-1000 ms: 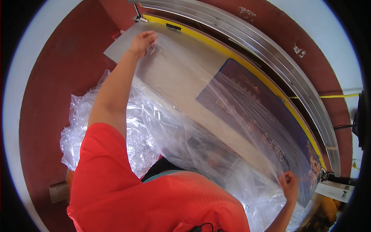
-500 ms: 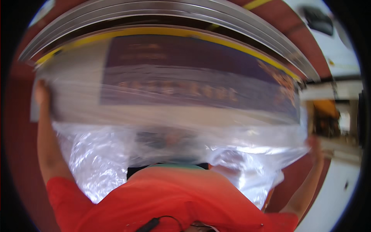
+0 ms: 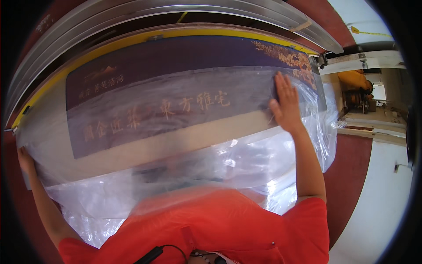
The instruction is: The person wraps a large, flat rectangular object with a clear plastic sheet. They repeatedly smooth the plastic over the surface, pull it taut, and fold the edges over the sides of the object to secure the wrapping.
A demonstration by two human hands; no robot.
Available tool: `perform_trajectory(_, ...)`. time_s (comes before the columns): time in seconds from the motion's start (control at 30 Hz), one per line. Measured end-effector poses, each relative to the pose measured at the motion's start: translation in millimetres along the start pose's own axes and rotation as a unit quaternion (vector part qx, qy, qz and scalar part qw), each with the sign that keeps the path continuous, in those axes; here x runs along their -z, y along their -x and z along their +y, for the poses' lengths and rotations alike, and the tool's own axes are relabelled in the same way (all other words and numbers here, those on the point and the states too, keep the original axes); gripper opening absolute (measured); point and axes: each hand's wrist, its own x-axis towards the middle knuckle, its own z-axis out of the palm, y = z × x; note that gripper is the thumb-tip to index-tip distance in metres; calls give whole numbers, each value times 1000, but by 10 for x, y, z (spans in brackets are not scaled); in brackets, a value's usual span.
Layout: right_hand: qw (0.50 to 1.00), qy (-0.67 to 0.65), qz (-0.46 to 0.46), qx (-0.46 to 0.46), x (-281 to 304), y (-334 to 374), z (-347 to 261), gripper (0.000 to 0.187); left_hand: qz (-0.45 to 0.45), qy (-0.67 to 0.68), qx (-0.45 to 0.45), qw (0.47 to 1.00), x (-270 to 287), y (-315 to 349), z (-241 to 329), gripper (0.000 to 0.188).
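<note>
A long board (image 3: 101, 167) lies across in front of me, cream with a dark purple printed panel (image 3: 176, 50) and gold lettering. Clear plastic film (image 3: 220, 158) covers its nearer part and drapes down over its near edge toward my red shirt. My right hand (image 3: 287, 105) rests flat on the film near the board's right end, fingers stretched out. At the near left corner, my left hand (image 3: 26, 162) is closed on the film's edge; its fingers are partly hidden. Bunched film (image 3: 323, 127) hangs off the right end.
Along the board's far side runs a yellow edge strip (image 3: 110, 49), with silver metal rails (image 3: 145, 14) beyond it. A small metal fitting (image 3: 323, 60) sits at the far right corner. Dark red floor (image 3: 351, 171) and a white surface (image 3: 382, 193) lie to the right.
My right hand has come from the film's near right edge up onto the board, flat. The left hand now appears lower, by the near left corner. More of the panel shows under film.
</note>
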Motion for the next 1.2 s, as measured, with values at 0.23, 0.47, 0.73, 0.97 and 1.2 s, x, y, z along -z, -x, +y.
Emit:
perform_trajectory(0.23,999,13,33,-7,-51,-186,-174,48,-28,101,43,994,75,92,-314,35)
perform_trajectory(0.47,989,-23,148,-6,-129,-347,50,25,-87,303,-50,948,957,347,-810,38)
perform_trajectory(0.73,983,-17,184,-15,-83,-434,10,15,-180,618,230,730,1126,457,-720,35)
perform_trajectory(0.97,780,-594,64,-184,171,-514,-3,15,34,354,182,917,188,-227,-792,35)
perform_trajectory(1.2,904,-257,218,-261,-271,-1339,936,28,42,422,169,890,-550,-959,809,45)
